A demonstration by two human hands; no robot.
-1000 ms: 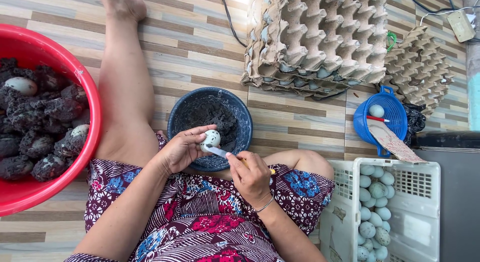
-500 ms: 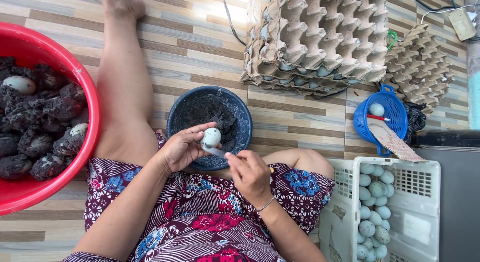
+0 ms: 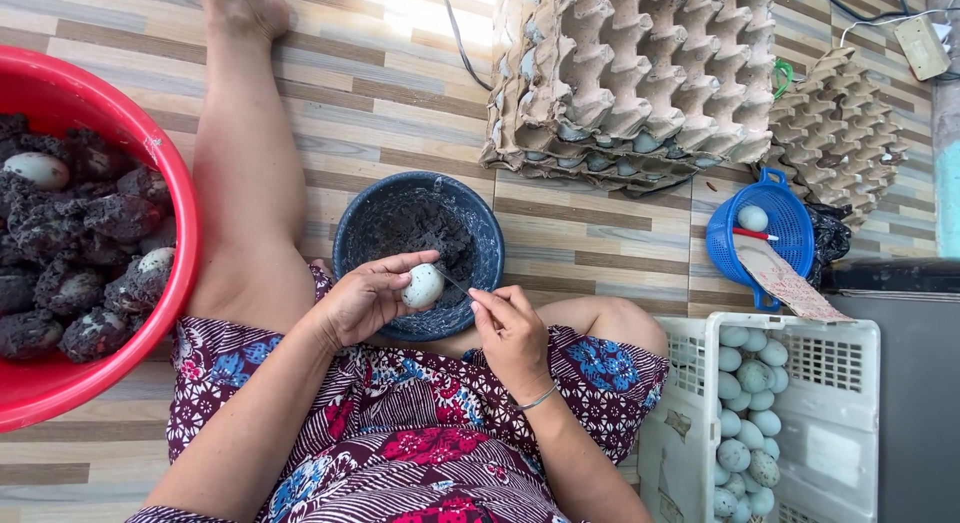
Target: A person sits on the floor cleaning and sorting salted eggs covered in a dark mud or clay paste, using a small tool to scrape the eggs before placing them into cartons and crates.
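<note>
My left hand [image 3: 365, 298] holds a pale egg [image 3: 422, 284] over the near rim of a dark blue bowl [image 3: 489, 243] that holds black ash scrapings. My right hand [image 3: 512, 330] grips a thin scraping tool [image 3: 455, 281] whose tip touches the egg's right side. I sit on the floor in a patterned purple dress, one bare leg stretched out to the left of the bowl.
A red basin [image 3: 178, 183] of ash-coated eggs [image 3: 80, 243] sits at the left. Stacked cardboard egg trays [image 3: 640, 73] lie beyond the bowl, more [image 3: 840, 133] at right. A small blue basket [image 3: 790, 228] holds one egg. A white crate [image 3: 840, 383] of cleaned eggs stands at lower right.
The egg has turned slightly in my left hand and the tool has shifted along it. Both hands stay over the bowl's near rim.
</note>
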